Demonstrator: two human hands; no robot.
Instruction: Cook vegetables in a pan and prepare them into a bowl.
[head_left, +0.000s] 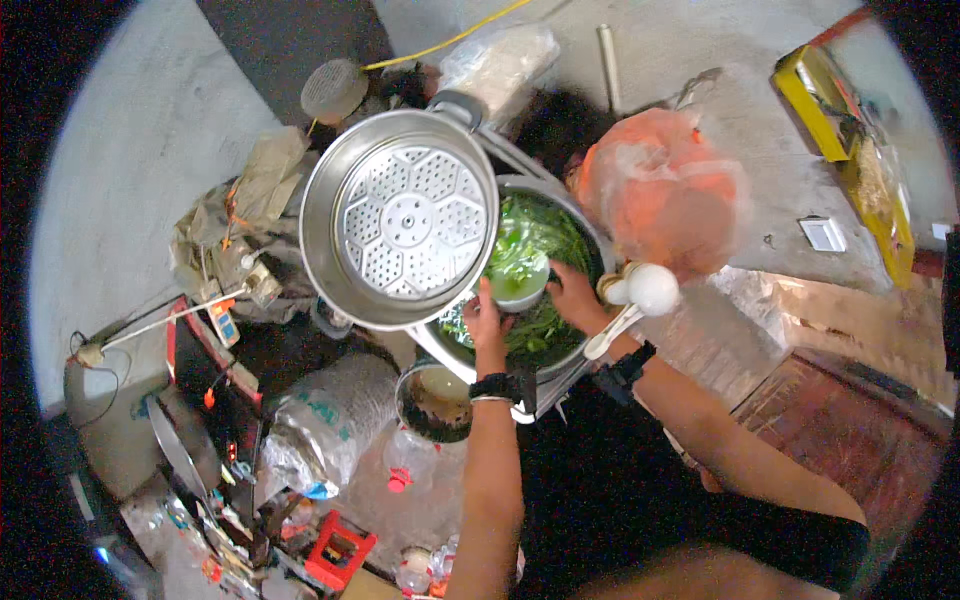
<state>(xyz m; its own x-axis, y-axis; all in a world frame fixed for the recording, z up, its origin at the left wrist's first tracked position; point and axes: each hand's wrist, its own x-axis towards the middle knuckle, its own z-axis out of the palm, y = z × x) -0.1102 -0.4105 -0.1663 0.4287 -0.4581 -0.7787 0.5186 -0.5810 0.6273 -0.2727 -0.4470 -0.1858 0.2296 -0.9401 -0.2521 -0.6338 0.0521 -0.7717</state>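
Note:
A white bowl (520, 291) with greenish liquid and bits of greens in it is held between both hands over a large metal pot (600, 262) of leafy greens in water (559, 225). My left hand (489, 319) is at the bowl's lower left, with the thumb near its rim. On the bowl's right side, my right hand (577, 300) has its fingers at the edge. A steel steamer pot with a perforated base (409, 219) overlaps the left side of the greens pot. Just right of my right hand are a white ladle or spoon (619, 328) and a white round object (652, 289).
A blurred orange plastic bag (664, 191) lies beyond the pot to the right. A dark-rimmed container (433, 401) stands nearer, at left. Further left are a filled clear sack (330, 420), a red stool (339, 550) and a power strip (223, 319). A yellow box (817, 101) lies far right.

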